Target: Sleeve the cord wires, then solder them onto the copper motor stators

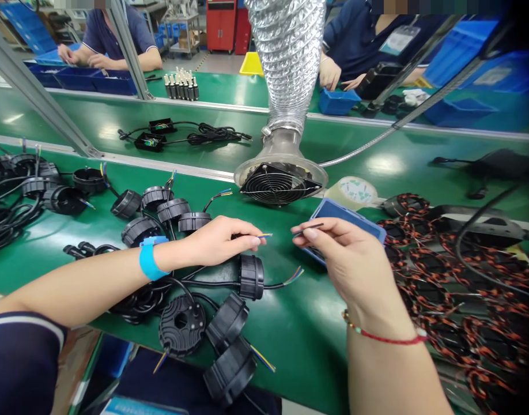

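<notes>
Pinched between thumb and fingers of my left hand (pixel 223 239) is a cable end, its thin yellow and blue wires (pixel 267 235) pointing right. My right hand (pixel 351 248) holds slim black tubing pieces (pixel 314 226) at its fingertips, a short gap from those wires. Beneath my right hand sits a small blue box (pixel 359 218), its contents mostly hidden. Black round housings with cables lie around my left hand; one housing (pixel 251 277) rests on its side just below it, with stripped coloured wires (pixel 294 275) sticking out.
A fan-fitted exhaust hood (pixel 275 181) hangs on a silver duct (pixel 288 57) above the green bench (pixel 308 340). Coils with orange-black wires (pixel 433 259) crowd the right side. A tape roll (pixel 353 191) stands behind the blue box. Two co-workers sit across the line.
</notes>
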`<state>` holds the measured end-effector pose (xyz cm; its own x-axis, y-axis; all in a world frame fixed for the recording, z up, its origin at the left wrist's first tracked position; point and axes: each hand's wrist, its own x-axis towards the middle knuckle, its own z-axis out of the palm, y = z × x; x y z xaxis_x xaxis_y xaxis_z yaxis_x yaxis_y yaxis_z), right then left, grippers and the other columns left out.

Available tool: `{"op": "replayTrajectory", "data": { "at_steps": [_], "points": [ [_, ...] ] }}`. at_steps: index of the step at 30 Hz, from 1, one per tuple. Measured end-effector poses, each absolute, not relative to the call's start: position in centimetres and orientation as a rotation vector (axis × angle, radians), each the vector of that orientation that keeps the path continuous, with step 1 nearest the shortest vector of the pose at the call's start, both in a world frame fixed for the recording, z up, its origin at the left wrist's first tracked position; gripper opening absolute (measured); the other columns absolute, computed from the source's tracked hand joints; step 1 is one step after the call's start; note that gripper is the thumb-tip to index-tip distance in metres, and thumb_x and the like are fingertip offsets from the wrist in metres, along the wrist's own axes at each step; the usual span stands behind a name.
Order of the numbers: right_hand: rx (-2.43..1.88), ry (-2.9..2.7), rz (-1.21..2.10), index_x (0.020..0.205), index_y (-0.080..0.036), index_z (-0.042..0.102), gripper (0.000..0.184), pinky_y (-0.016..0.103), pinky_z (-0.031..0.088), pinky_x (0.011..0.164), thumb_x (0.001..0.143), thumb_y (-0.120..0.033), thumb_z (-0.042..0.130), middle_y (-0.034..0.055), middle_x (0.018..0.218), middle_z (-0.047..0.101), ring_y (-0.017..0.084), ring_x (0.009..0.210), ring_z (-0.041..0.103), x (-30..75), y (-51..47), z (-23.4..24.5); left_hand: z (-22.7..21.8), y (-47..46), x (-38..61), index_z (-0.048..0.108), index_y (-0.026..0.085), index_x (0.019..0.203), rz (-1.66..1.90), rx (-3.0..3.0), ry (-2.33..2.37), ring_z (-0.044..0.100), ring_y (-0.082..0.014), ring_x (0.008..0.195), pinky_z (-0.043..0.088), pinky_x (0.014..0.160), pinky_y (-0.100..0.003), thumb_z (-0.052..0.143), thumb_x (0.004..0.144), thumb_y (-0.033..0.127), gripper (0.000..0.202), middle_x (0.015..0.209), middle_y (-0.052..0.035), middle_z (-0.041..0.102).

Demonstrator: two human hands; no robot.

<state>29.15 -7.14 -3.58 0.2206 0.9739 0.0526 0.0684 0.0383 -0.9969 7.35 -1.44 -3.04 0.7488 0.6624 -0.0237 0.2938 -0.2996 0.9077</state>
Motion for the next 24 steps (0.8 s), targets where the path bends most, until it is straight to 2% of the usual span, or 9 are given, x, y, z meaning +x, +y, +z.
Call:
{"op": "replayTrajectory", "data": {
  "at_steps": [4, 10, 19, 24],
  "points": [
    [-1.263, -1.17, 0.916, 0.08, -0.02, 0.069, 0.017, 0.026, 0.058, 0.063, 0.076, -0.036, 0.073, 0.0031, 0.077, 0.074, 0.013, 0.063, 0.068, 26.2, -8.3, -3.1, -2.8, -1.5, 7.4, 0.072, 0.012, 0.097, 0.398, 1.996, 0.684, 0.063, -0.0128, 0.079, 0.046, 0.074, -0.022, 0.051, 0.091, 0.029, 0.027, 0.089, -0.0044, 0.073],
    [-1.266, -1.238, 0.718, 0.084, -0.022, 0.069, 0.004, 0.026, 0.058, 0.069, 0.081, -0.025, 0.068, 0.0006, 0.077, 0.073, 0.013, 0.067, 0.069, 25.5, -9.1, -3.4, -2.8, -1.5, 7.3, 0.072, 0.011, 0.099, 0.395, 2.037, 0.661, 0.062, -0.0124, 0.078, 0.045, 0.073, -0.022, 0.051, 0.092, 0.027, 0.028, 0.089, -0.0048, 0.072],
    [-1.319, -1.395, 0.562, 0.088, -0.023, 0.068, 0.006, 0.031, 0.058, 0.073, 0.086, -0.026, 0.063, 0.0017, 0.085, 0.072, 0.015, 0.073, 0.068, 25.7, -9.5, -3.8, -2.7, -1.5, 7.3, 0.071, 0.011, 0.098, 0.398, 2.034, 0.651, 0.062, -0.0127, 0.079, 0.045, 0.073, -0.022, 0.05, 0.092, 0.027, 0.027, 0.089, -0.0051, 0.072],
    [-1.379, -1.606, 0.287, 0.085, -0.023, 0.064, 0.008, 0.029, 0.055, 0.072, 0.087, -0.018, 0.058, 0.0013, 0.082, 0.07, 0.015, 0.074, 0.067, 26.1, -9.3, -3.3, -2.8, -1.5, 7.5, 0.066, 0.012, 0.099, 0.45, 1.896, 0.711, 0.062, -0.0123, 0.08, 0.046, 0.074, -0.023, 0.049, 0.091, 0.026, 0.023, 0.086, -0.0033, 0.07]
  ]
}}
